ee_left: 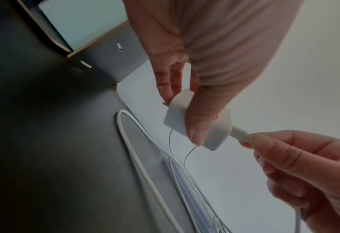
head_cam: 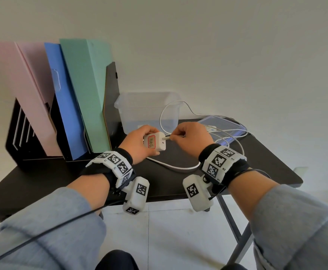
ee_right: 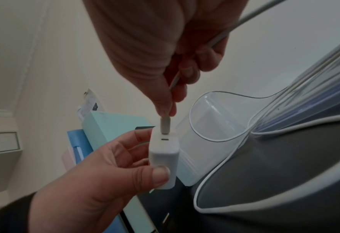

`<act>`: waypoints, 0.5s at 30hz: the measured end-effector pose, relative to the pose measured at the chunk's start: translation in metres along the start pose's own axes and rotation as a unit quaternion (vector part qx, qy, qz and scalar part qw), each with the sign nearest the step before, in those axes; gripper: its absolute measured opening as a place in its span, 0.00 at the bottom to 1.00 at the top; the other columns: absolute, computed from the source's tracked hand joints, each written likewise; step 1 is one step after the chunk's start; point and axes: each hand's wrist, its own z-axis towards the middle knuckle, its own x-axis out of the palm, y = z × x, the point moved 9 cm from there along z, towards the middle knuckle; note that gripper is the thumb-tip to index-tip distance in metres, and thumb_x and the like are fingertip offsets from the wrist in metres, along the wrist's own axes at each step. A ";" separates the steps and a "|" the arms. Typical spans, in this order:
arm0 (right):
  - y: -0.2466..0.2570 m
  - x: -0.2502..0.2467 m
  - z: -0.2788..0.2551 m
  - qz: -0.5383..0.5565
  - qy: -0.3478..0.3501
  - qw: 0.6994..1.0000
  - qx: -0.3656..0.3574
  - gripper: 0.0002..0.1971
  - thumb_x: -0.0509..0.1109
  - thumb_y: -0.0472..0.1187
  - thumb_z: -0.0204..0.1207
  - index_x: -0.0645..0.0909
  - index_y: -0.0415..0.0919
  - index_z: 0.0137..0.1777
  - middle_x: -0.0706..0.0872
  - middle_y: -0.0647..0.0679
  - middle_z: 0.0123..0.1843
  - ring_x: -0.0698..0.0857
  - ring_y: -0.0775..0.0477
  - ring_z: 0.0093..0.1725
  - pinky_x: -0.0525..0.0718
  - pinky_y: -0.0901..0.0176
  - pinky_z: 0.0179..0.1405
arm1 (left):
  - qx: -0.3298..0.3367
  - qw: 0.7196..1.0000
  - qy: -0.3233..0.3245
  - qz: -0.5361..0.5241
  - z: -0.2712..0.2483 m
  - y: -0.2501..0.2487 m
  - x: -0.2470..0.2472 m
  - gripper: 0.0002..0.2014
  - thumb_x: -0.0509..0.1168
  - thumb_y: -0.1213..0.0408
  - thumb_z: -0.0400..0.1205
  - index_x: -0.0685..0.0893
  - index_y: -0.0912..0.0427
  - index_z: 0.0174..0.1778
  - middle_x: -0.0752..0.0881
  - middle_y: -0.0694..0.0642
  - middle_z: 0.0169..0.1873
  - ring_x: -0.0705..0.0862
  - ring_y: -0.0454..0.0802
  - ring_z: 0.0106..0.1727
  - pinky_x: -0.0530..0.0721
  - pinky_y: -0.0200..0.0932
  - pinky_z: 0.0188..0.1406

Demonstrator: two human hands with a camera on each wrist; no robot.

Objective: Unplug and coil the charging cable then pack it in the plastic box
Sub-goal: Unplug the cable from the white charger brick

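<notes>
Gripped between thumb and curled fingers of the left hand [head_cam: 139, 142], a white, rounded-corner plastic charger block [head_cam: 155, 143] with a red-bordered label on its upper face is held above the black tabletop [head_cam: 42, 178]. Thumb and forefinger of the right hand [head_cam: 192, 140] pinch the white connector plug [head_cam: 168, 137] at the end of the thin white charging cable [head_cam: 178, 167]; the plug is seated in the upper of two ports on the block's end face, as the right wrist view shows. The remaining right fingers are curled, and the cable passes through that palm and out behind the hand.

From there the cable droops to the table, sweeps in a loop in front of the wrists, and another stretch arcs up in front of the translucent rectangular plastic box [head_cam: 145, 112]. That box stands open on the table just behind the two hands, touching neither. Just to its right lies a clear, blue-tinted plastic lid [head_cam: 225, 126], flat on the table, with cable strands and a small white plug lying across it.

To the left stands a black metal file rack [head_cam: 19, 137] holding upright pink, blue and green folders [head_cam: 81, 90]. Both wrists wear white bands printed with black square markers, over grey-blue sleeves.
</notes>
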 end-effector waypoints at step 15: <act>0.032 -0.010 0.003 0.046 -0.041 0.997 -0.050 0.05 0.69 0.39 0.73 0.87 0.45 0.41 0.87 0.53 0.39 0.84 0.52 0.42 0.84 0.57 0.46 | 0.024 0.999 0.032 0.020 -0.008 -0.013 0.006 0.31 0.76 0.59 0.69 0.72 0.53 0.66 0.78 0.50 0.55 0.80 0.51 0.57 0.80 0.47 0.61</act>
